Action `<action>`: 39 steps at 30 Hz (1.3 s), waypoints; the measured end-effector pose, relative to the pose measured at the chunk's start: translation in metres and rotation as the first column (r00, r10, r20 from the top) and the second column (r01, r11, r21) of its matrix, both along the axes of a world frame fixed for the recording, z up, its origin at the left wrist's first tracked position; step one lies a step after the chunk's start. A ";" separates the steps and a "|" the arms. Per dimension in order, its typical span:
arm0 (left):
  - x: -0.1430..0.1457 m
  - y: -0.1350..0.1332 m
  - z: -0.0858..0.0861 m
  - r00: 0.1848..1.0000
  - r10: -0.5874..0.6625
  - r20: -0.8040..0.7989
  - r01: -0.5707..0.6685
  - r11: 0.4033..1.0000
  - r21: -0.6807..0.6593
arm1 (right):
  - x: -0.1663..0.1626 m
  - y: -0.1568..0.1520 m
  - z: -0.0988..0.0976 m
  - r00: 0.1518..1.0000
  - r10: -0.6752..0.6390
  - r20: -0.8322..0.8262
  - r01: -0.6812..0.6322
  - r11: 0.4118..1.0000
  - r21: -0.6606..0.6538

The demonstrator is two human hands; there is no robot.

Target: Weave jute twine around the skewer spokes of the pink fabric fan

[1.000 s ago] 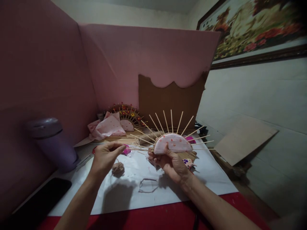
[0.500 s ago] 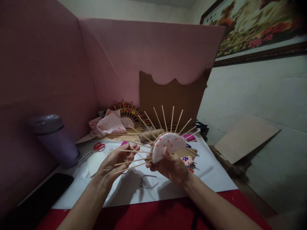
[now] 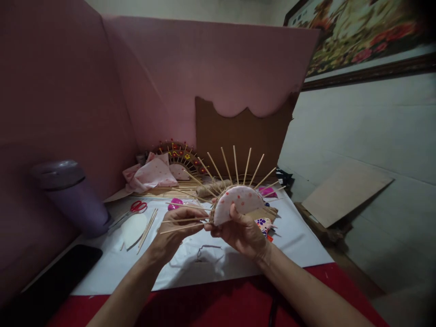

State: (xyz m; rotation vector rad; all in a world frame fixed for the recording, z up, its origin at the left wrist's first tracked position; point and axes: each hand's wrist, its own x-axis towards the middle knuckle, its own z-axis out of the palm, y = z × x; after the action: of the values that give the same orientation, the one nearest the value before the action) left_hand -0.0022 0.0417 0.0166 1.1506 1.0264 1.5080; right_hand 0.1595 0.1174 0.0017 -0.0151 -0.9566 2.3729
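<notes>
Drawn in since half a second ago: left hand (image 3: 177, 227), closer now to the left end of the stick fan (image 3: 238, 202), fingertips almost meeting those of the right hand (image 3: 243, 231).

Held up off the desk (image 3: 221, 304), over the middle of the white sheet (image 3: 293, 254): the fan. Right hand closed on its straight lower edge, thumb pressed on the cloth face, fingers behind. Left hand palm-up, fingers curled about two of the lowest skewers (image 3: 179, 225), just beside the rim.

To do this well, by my reading:
- Keep the right thumb firm so the pad cannot swivel.
- Grip each skewer close to the rim, not out at the tip, to spare it bending or snapping.
- Match its angle to the even spread of the upper ones.
- Mind the sharp ends near the wrist.

Look of the fan: half-moon pad in white cloth with small red and orange dots. Brownish band at the left rim, likely twine. Pale wooden skewers rayed out from the curved edge, regular on top, lower and uneven on the left.

On the sheet's left part: red scissors (image 3: 138, 206), white half-disc cutout (image 3: 132, 227), loose sticks (image 3: 147, 225). Near its front edge, a twine loop (image 3: 207, 252). At its far edge, a twine roll (image 3: 213, 187). Off its left edge, a purple tumbler (image 3: 71, 195).
</notes>
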 end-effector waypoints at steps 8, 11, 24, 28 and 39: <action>0.008 0.002 0.001 1.000 0.006 -0.028 -0.005 1.000 0.001 | 0.000 0.001 -0.006 0.998 0.016 0.065 -0.015 1.000 -0.015; 0.010 0.002 0.000 0.998 0.041 -0.054 -0.040 0.999 0.033 | -0.001 0.001 -0.006 0.998 0.017 0.062 -0.016 0.999 -0.029; 0.005 0.002 -0.007 0.949 0.129 -0.286 -0.114 0.991 0.070 | -0.002 -0.003 -0.003 0.993 0.007 0.114 0.002 0.997 -0.077; 0.005 0.000 -0.001 0.836 0.176 -0.519 -0.079 0.976 0.204 | 0.001 0.001 -0.005 0.994 0.026 0.103 -0.019 0.997 -0.074; 0.002 0.000 0.004 0.964 -0.060 -0.260 0.048 0.997 -0.053 | 0.001 0.003 -0.011 0.981 0.030 0.191 -0.025 0.999 -0.027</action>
State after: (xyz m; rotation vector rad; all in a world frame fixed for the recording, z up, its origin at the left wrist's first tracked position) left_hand -0.0004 0.0419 0.0204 1.3589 1.1893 1.3055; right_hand 0.1605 0.1204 -0.0097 -0.2450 -1.0218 2.4417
